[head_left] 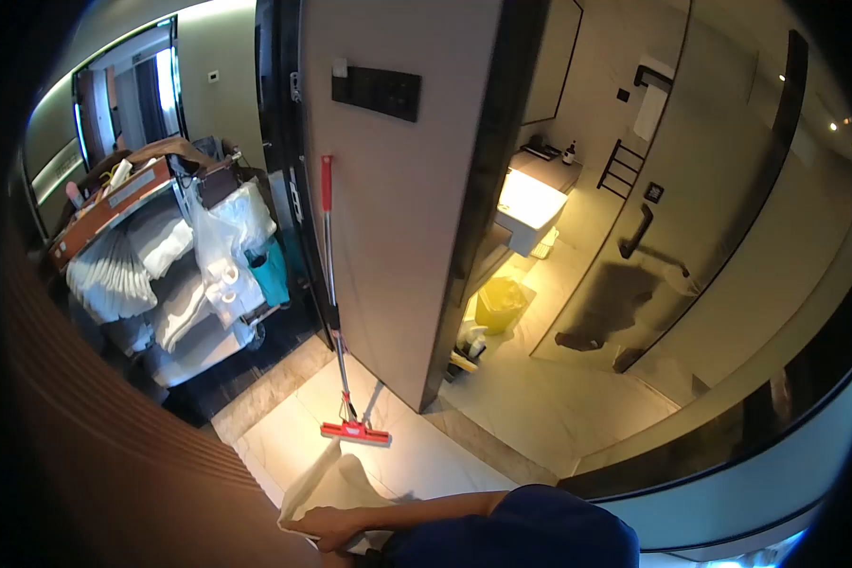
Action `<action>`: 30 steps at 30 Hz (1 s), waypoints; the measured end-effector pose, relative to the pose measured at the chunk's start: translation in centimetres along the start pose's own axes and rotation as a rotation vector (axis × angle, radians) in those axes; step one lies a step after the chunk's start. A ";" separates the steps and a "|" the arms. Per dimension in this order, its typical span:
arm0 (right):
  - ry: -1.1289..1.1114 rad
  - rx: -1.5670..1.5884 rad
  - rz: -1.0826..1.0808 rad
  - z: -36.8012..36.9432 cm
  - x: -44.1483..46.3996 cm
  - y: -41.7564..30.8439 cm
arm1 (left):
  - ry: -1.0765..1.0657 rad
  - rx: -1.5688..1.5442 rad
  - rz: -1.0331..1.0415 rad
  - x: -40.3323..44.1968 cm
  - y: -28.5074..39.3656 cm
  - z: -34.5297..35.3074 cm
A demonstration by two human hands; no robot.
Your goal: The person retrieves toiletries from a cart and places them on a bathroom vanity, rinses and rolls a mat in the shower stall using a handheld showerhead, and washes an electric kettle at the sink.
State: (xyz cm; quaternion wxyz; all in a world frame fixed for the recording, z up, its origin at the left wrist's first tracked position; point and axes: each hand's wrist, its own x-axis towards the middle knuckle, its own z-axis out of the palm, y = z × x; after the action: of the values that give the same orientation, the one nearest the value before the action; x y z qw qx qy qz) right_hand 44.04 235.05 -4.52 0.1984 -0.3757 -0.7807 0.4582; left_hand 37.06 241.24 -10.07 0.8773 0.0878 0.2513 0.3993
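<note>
My right hand point(329, 524), at the bottom of the head view, is closed around a whitish cloth point(333, 483) that hangs in loose folds above the tiled floor. The bare forearm reaches in from the right, out of a dark blue sleeve point(549, 530). Beneath it, a bit of skin and a dark band show at the bottom edge; my left hand's fingers cannot be made out there. Just beyond the cloth, a mop with a red head point(354, 433) stands on the floor, its red-and-silver handle point(328, 222) leaning against the wall.
A housekeeping cart point(114, 210) with white linens and plastic bags stands beyond the doorway on the left. In the bathroom on the right are a lit washbasin point(532, 199), a yellow-lined bin point(500, 303), cleaning bottles point(475, 346) and a glass door with a dark handle point(637, 232).
</note>
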 end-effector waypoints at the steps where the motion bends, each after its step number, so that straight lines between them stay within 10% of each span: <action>1: 0.002 -0.051 0.007 -0.8 2.6 1.0 | 0.004 0.004 0.003 2.2 1.4 -0.1; 15: -0.379 -0.334 0.184 -21.7 28.7 6.7 | 0.012 -0.062 0.100 21.7 26.6 -2.0; 17: -0.146 -0.182 -0.025 -22.5 30.0 12.7 | 0.029 -0.079 0.113 24.8 29.6 -1.9; 20: 0.286 0.391 0.282 -29.2 32.7 17.1 | 0.024 -0.078 0.147 30.9 33.8 -0.5; 23: 0.786 -0.268 0.104 -38.4 37.4 24.7 | 0.002 -0.057 0.186 38.8 38.0 1.4; 26: 0.590 0.918 0.109 -44.9 44.7 31.8 | -0.013 -0.029 0.243 46.5 42.9 4.2; 30: 0.326 0.833 0.137 -51.6 52.4 32.1 | 0.022 -0.056 0.347 51.9 49.5 7.9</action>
State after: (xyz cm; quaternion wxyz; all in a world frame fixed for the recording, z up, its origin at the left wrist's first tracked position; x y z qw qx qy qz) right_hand 57.31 314.05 -8.19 0.4221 -0.3821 -0.4616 0.6802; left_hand 37.41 313.24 -5.01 0.7946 0.1012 0.2307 0.5524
